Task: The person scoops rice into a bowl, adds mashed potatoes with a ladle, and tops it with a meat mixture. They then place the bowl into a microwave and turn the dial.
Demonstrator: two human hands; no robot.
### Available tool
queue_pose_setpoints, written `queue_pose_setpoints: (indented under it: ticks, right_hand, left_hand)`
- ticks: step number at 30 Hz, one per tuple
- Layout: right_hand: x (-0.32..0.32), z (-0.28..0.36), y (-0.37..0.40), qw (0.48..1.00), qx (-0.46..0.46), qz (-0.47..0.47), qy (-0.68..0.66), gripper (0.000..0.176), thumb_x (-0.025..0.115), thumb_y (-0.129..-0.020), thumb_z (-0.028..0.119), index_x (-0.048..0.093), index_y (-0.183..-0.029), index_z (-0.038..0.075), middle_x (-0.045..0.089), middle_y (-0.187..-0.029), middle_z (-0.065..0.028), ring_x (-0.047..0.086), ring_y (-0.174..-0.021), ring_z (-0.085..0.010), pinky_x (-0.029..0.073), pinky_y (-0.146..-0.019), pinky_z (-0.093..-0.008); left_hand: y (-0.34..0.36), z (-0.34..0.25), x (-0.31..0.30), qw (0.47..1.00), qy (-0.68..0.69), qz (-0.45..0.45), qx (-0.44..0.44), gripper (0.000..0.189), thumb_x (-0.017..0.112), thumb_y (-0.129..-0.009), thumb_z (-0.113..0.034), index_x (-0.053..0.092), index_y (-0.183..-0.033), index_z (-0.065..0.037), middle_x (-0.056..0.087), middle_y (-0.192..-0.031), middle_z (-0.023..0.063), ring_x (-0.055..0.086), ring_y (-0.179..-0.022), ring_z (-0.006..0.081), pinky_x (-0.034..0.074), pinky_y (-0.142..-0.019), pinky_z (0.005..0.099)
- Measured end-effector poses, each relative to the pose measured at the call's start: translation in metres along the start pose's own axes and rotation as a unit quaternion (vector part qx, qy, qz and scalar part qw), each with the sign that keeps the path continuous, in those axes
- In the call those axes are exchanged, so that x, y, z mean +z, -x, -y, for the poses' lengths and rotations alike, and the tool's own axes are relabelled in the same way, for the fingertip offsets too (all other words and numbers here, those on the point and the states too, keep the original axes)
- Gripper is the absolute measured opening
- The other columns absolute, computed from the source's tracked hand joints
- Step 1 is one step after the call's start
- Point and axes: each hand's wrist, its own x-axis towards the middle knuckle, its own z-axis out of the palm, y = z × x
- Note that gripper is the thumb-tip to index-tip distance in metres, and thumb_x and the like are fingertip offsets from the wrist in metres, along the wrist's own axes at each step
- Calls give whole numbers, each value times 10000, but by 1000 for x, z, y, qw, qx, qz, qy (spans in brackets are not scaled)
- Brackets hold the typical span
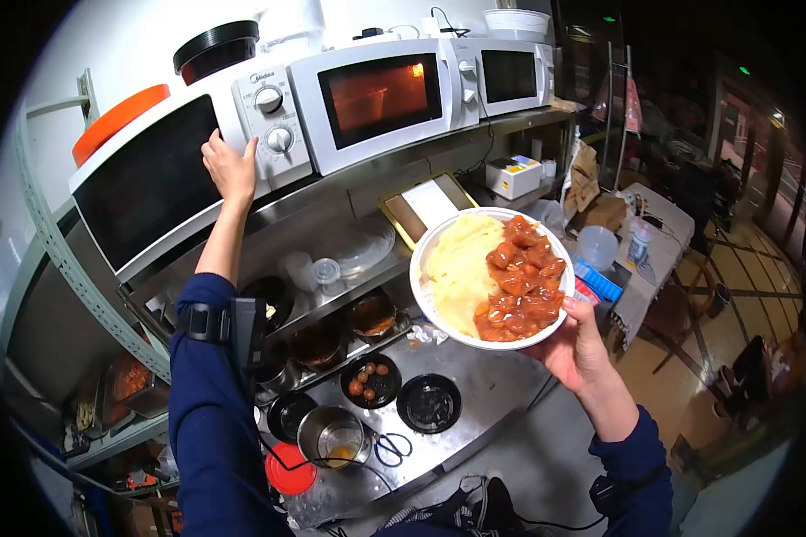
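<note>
My left hand (pixel 231 168) is raised to the leftmost white microwave (pixel 134 192), its fingers curled around the door's handle edge beside the control panel (pixel 276 116). The door looks closed and its window is dark. In my right hand (pixel 584 351) is a round white bowl (pixel 418 291), gripped by the rim from the right and slightly tilted toward me. Pale yellow, soft-looking food (pixel 461 273) fills its left half, and glossy red-brown chunks in sauce (pixel 521 286) fill the right. The bowl is held in front of the shelf, over the steel counter (pixel 488 394).
A lit microwave (pixel 381 98) and another microwave (pixel 510 76) stand further right. Below are black bowls (pixel 430 403), a metal pot (pixel 331 434), scissors (pixel 392 447) and a red lid (pixel 291 470). A metal rack (pixel 40 179) stands at left. Someone's legs (pixel 734 385) show at far right.
</note>
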Motion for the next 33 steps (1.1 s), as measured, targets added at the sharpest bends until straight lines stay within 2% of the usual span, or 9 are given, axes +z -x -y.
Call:
queue_pose_setpoints:
  ticks: [4, 13, 16, 18, 21, 24, 27, 29, 33]
  right_hand:
    - [-25, 15, -52, 998, 47, 33, -32, 701, 599, -742, 414, 350, -1253, 1, 475, -1180, -191, 502, -1071, -287, 421, -916, -448]
    - [-28, 24, -137, 983, 115, 146, -2, 703, 547, -759, 433, 332, -1286, 20, 449, -1254, -147, 488, -1114, -261, 411, -938, -409]
    - [-1, 16, -159, 969, 146, 198, -8, 697, 544, -762, 441, 341, -1284, 25, 465, -1237, -150, 490, -1112, -264, 408, -935, -413]
    - [28, 7, -177, 958, 158, 238, -8, 725, 548, -757, 462, 346, -1270, -9, 470, -1213, -180, 494, -1099, -287, 406, -931, -429]
    - [96, -5, -196, 945, 199, 258, -34, 859, 599, -726, 476, 276, -1254, -121, 448, -1169, -245, 487, -1087, -326, 404, -930, -449]
    - [181, -16, -214, 910, 259, 308, -104, 966, 639, -694, 468, 167, -1250, -166, 357, -1197, -281, 465, -1095, -354, 405, -941, -458]
    - [270, -26, -222, 907, 259, 304, -133, 964, 635, -688, 465, 157, -1244, -160, 326, -1211, -282, 461, -1095, -360, 441, -901, -473]
    - [321, -39, -244, 920, 212, 321, -79, 890, 591, -697, 488, 200, -1286, -52, 331, -1222, -259, 462, -1101, -351, 454, -876, -476]
    - [401, -58, -277, 938, 147, 308, -68, 671, 554, -727, 481, 353, -1260, 127, 365, -1228, -213, 465, -1098, -332, 400, -887, -550]
  left_hand:
    - [-22, -17, 9, 988, 21, 58, -140, 599, 786, -608, -292, 453, -992, 25, 570, -952, 226, 557, -922, 366, 447, -792, 419]
    - [-26, -16, 10, 988, -16, 12, -151, 615, 821, -524, -272, 484, -939, 34, 594, -904, 228, 583, -883, 379, 461, -775, 429]
    - [-14, -15, -36, 986, 94, 61, -120, 517, 787, -623, -288, 521, -933, 29, 606, -827, 128, 590, -763, 226, 463, -708, 324]
    - [-2, -21, -87, 970, 192, 95, -114, 380, 655, -797, -319, 546, -961, 7, 565, -810, 30, 500, -705, 85, 410, -627, 239]
    - [15, -13, -179, 921, 331, 104, -176, 304, 509, -899, -304, 537, -991, -15, 519, -774, -22, 446, -657, 21, 350, -538, 183]
    - [27, 19, -264, 808, 545, 85, -207, 248, 435, -928, -264, 488, -1079, -75, 544, -981, 14, 552, -878, 88, 479, -757, 226]
    - [35, 57, -334, 805, 543, 66, -228, 309, 425, -918, -316, 497, -1147, -122, 560, -1066, 22, 572, -943, 146, 506, -801, 326]
    - [34, 71, -366, 756, 608, 114, -215, 325, 434, -913, -319, 512, -1165, -130, 579, -1069, 28, 589, -936, 158, 528, -769, 333]
    - [30, 95, -395, 734, 640, 116, -197, 321, 437, -912, -306, 530, -1153, -114, 597, -1077, 62, 614, -916, 184, 543, -752, 345]
